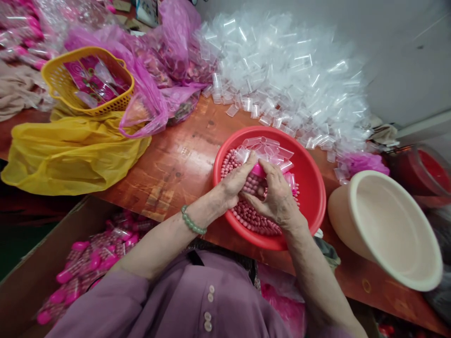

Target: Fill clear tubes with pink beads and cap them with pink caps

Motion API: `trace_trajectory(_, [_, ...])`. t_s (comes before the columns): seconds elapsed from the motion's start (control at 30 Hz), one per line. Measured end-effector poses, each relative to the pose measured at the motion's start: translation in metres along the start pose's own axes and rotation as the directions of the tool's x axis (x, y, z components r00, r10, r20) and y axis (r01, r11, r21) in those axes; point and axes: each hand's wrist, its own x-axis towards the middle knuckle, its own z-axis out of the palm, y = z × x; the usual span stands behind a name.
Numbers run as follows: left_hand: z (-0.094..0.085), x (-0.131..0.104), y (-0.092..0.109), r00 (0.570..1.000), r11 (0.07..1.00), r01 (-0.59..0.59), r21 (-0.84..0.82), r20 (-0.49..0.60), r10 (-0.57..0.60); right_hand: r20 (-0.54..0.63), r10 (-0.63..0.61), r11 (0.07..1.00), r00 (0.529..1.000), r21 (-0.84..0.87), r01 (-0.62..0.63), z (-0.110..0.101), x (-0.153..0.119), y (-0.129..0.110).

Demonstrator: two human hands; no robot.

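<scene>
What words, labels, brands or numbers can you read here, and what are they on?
No text is readable.
Pink printed cards in the yellow basket: any lettering too blurred.
White-and-blue packet at the top edge: any lettering too small.
Held pink-capped bead container: no lettering visible.

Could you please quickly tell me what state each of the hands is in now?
Left hand: curled, holding a pink-capped container of beads.
Right hand: curled, holding the same container.
</scene>
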Motion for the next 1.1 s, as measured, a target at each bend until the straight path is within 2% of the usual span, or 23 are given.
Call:
trace_trajectory(0.13, [0.003, -0.002, 0.0, 0.999, 1.0, 0.007, -0.003, -0.054, -0.007, -0.017, -0.01, 1.0, 1.0, 0.006, 0.01, 0.003, 0.001, -0.002])
trace_trajectory(0.33, [0.008, -0.009, 0.004, 0.996, 1.0, 0.019, -0.003, -0.086, -0.02, -0.108, -0.051, 0.999, 0.993, -0.024, 0.048, 0.006, 0.003, -0.004])
trace_trajectory(0.57, [0.007, -0.013, 0.001, 0.998, 1.0, -0.013, -0.001, -0.057, 0.013, -0.168, -0.12, 0.99, 0.978, -0.093, 0.106, 0.003, 0.007, -0.008])
trace_trajectory(0.77, [0.007, -0.018, 0.003, 0.994, 1.0, -0.024, 0.002, -0.105, 0.024, -0.203, -0.162, 0.98, 0.966, -0.145, 0.134, 0.007, 0.008, -0.011])
trace_trajectory(0.87, [0.007, -0.015, 0.004, 0.989, 0.999, -0.049, -0.001, -0.143, 0.049, -0.175, -0.129, 0.988, 0.976, -0.108, 0.112, 0.007, 0.012, -0.014])
trace_trajectory(0.97, [0.011, -0.016, 0.008, 0.981, 0.995, -0.104, 0.006, -0.163, 0.104, -0.086, -0.101, 0.994, 0.991, 0.029, 0.104, -0.001, 0.016, -0.013])
trace_trajectory(1.03, [0.012, -0.029, 0.014, 0.981, 0.989, -0.136, 0.053, -0.133, 0.142, 0.021, -0.079, 0.988, 0.997, 0.138, 0.075, -0.013, 0.014, -0.005])
trace_trajectory(1.1, [0.005, -0.055, 0.022, 0.978, 0.974, -0.166, 0.157, -0.102, 0.183, 0.142, 0.003, 0.984, 0.99, 0.176, -0.029, -0.027, 0.006, 0.012])
